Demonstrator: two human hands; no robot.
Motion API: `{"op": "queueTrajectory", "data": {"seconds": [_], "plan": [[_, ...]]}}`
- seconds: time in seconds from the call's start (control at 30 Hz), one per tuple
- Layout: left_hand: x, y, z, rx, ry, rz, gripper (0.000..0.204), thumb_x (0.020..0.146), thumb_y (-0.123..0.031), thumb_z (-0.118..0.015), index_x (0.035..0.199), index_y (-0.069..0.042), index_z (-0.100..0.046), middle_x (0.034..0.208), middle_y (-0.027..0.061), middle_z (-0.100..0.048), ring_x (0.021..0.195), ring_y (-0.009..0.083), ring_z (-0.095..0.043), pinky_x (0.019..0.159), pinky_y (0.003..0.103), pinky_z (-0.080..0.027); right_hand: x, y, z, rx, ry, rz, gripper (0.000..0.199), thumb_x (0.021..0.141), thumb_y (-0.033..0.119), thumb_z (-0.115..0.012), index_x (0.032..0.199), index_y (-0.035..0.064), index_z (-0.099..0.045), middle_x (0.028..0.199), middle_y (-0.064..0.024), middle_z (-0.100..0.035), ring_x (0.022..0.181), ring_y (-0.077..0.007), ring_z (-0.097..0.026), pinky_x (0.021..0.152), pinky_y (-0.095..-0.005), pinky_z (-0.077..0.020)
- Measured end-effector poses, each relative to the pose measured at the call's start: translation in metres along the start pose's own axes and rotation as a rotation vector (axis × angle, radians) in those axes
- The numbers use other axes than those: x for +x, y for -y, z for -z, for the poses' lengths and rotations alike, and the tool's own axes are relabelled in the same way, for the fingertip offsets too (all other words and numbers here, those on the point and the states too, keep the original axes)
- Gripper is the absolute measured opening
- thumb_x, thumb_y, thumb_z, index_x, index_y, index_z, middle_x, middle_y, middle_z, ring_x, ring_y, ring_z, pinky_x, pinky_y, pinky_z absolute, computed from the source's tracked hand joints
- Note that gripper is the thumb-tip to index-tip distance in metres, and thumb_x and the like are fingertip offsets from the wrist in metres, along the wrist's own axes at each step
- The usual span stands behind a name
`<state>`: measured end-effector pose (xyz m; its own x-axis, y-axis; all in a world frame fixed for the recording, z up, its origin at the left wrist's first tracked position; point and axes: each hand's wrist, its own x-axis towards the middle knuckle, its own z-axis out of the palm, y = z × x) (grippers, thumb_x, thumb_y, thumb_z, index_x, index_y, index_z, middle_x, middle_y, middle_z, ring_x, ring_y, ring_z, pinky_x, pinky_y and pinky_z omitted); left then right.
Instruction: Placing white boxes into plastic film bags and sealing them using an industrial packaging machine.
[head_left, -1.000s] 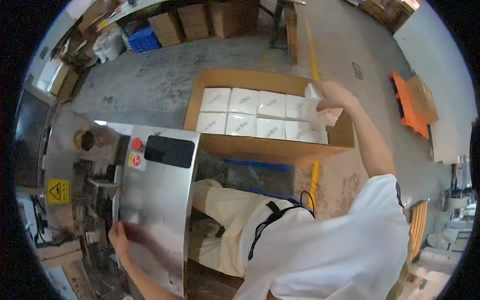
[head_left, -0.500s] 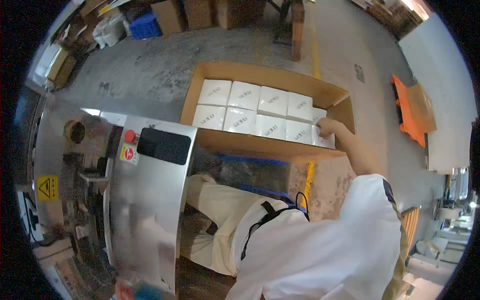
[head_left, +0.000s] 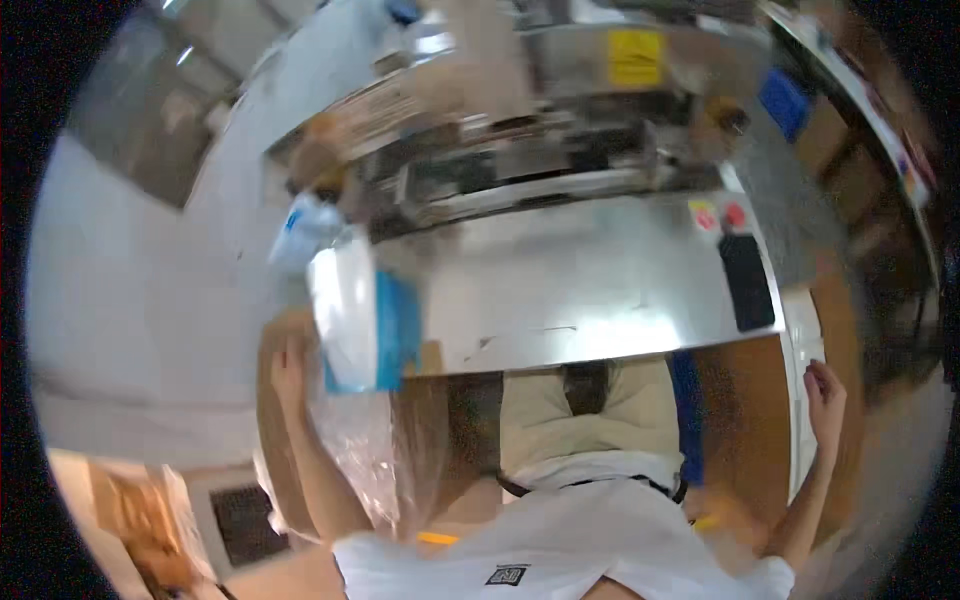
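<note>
At the left, my left hand (head_left: 288,372) is over an open cardboard box (head_left: 272,420) with clear plastic lining (head_left: 355,450). It is close beside a white and blue pack (head_left: 345,310) on the left end of the steel machine table (head_left: 560,280). Motion smears its fingers, so I cannot make out a grip. Far to the right, my right hand (head_left: 826,392) hovers at the carton (head_left: 745,410) with a row of white packs (head_left: 803,345). Its fingers are loosely bent and apart, with nothing visible in them.
A black phone-like slab (head_left: 748,282) and a red button (head_left: 736,215) are at the table's right end. Machine parts (head_left: 530,165) run along its back, below a yellow label (head_left: 635,57). A blue bin (head_left: 785,103) stands at the far right.
My view has swung from the carton to face the table. My right hand has come away from the white packs it was touching. My left arm now reaches out at the left.
</note>
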<state>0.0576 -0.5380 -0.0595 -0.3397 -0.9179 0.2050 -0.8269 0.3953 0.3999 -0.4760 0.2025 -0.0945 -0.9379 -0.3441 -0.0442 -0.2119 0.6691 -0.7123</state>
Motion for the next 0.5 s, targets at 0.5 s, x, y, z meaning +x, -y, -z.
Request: {"op": "queueTrajectory", "data": {"seconds": [0.5], "plan": [[0.033, -0.101, -0.026, -0.206, -0.466, -0.144, 0.025, 0.094, -0.023, -0.062, 0.102, 0.0, -0.068, 0.092, 0.0215, -0.068, 0.086, 0.0396, -0.065, 0.078, 0.046, -0.05, 0.033, 0.199, -0.091, 0.019, 0.146, 0.447, 0.035, 0.088, 0.01, -0.072, 0.12, -0.0028, -0.065, 0.105, -0.016, -0.072, 0.096, -0.0235, -0.069, 0.086, -0.0336, -0.0531]]}}
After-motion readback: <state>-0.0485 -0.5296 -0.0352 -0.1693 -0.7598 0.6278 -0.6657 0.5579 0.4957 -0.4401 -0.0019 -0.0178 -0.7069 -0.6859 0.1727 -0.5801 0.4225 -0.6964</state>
